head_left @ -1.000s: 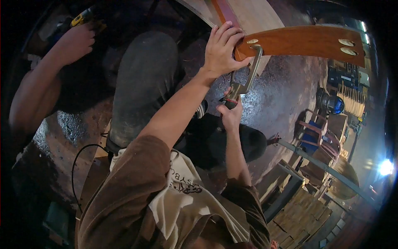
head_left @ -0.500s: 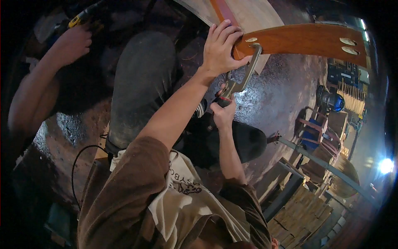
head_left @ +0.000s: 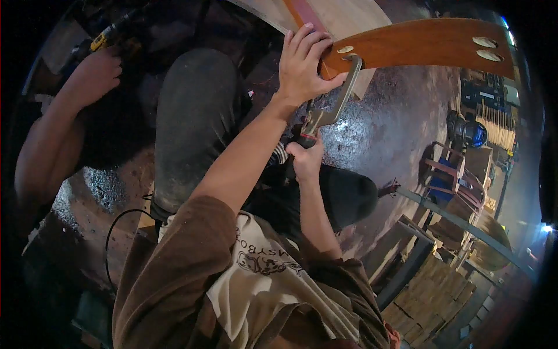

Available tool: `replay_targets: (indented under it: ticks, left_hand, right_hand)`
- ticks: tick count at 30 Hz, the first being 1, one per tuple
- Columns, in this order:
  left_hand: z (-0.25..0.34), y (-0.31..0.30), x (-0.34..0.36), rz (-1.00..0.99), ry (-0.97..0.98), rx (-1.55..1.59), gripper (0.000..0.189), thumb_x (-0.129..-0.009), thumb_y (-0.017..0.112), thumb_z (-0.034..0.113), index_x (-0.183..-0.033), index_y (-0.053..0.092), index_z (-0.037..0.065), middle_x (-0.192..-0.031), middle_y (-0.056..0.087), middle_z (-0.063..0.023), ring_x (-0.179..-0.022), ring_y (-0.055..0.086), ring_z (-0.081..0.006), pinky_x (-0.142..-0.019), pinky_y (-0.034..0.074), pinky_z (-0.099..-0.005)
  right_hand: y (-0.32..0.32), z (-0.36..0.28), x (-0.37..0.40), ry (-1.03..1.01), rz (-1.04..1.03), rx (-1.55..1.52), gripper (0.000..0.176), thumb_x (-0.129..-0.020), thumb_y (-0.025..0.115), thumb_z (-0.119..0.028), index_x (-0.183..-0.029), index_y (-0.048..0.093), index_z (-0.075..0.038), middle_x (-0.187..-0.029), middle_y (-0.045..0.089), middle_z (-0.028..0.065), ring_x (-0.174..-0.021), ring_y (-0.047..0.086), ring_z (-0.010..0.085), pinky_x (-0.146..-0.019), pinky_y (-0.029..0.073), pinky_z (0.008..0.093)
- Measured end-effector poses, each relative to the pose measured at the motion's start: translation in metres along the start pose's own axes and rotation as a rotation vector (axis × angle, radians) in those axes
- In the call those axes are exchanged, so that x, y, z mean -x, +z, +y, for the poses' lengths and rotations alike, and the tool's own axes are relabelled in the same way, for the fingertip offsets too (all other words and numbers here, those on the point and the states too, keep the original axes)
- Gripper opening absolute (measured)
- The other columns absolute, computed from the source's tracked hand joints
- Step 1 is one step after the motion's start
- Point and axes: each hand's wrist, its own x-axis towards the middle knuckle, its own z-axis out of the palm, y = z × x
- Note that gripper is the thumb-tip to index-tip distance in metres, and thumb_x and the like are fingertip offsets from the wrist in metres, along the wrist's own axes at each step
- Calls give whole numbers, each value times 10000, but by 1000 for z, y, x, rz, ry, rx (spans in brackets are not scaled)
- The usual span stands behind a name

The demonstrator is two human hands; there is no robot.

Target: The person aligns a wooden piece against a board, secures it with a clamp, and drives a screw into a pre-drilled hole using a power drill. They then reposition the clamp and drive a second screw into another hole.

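Note:
My left hand point(head_left: 302, 67) is wrapped over the near end of a curved reddish-brown wooden board point(head_left: 407, 46), with its thumb beside the clamp's jaw. A metal C-shaped clamp point(head_left: 344, 96) hooks up to the board next to a light oval slot point(head_left: 345, 49). Below it, my right hand point(head_left: 308, 158) is closed around the clamp's dark handle, just under a red ring. The clamp's other jaw is partly hidden behind my left wrist. Under the board's end lies a pale wooden panel point(head_left: 354, 17) with a reddish strip.
At the left, a co-worker's hand point(head_left: 96, 72) is by a yellow and black power drill point(head_left: 103, 38). My knees flank the work. A black cable point(head_left: 110, 232) curves at lower left. Chair frames point(head_left: 450, 174), a metal bar point(head_left: 465, 224) and stacked wood point(head_left: 427, 302) stand at right.
The board, clamp and both my hands appear slightly higher and further left in view, partly from camera motion. My grip on board and clamp is unchanged.

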Motion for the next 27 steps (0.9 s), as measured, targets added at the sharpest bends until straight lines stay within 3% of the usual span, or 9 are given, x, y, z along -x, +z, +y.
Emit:
replay_targets:
  ticks: [3, 8, 15, 20, 27]
  left_hand:
    - [-1, -1, 1, -23, -26, 59, 667, -665, 874, 454, -1201, 667, 114, -1305, 627, -66, -1388, 481, -327, -1160, 310, -579]
    - [-2, 1, 2, -13, -21, 32, 665, -669, 863, 490, -1184, 677, 114, -1283, 635, -71, -1367, 501, -324, -1158, 327, -577]
    - [-5, 3, 3, 0, -13, 15, 681, -655, 866, 533, -1172, 689, 127, -1266, 646, -73, -1358, 519, -313, -1161, 344, -571]
    - [-4, 2, 3, -4, -13, 11, 681, -652, 868, 522, -1177, 686, 127, -1269, 647, -66, -1357, 518, -309, -1160, 343, -572]
    - [-5, 5, 4, 5, -9, 7, 695, -650, 864, 524, -1190, 679, 128, -1278, 646, -65, -1363, 513, -309, -1167, 336, -579]
  right_hand:
    - [4, -9, 3, 18, 55, 29, 583, -638, 720, -106, -1180, 577, 52, -997, 574, 63, -920, 538, 186, -851, 463, 289]
    - [2, -1, -2, 31, 18, 26, 519, -638, 701, -100, -1125, 578, 32, -984, 552, 56, -895, 519, 187, -796, 470, 324]
    - [9, -8, 0, 33, 16, -7, 524, -647, 686, -88, -1144, 559, 19, -975, 541, 52, -905, 501, 182, -820, 458, 308]
    - [12, -13, 3, 65, 2, -59, 536, -650, 683, -53, -1168, 563, 8, -957, 536, 25, -819, 514, 131, -713, 443, 270]
    - [14, -11, 2, 97, 4, -73, 533, -648, 686, -49, -1164, 567, 1, -960, 539, 24, -813, 514, 132, -717, 440, 267]
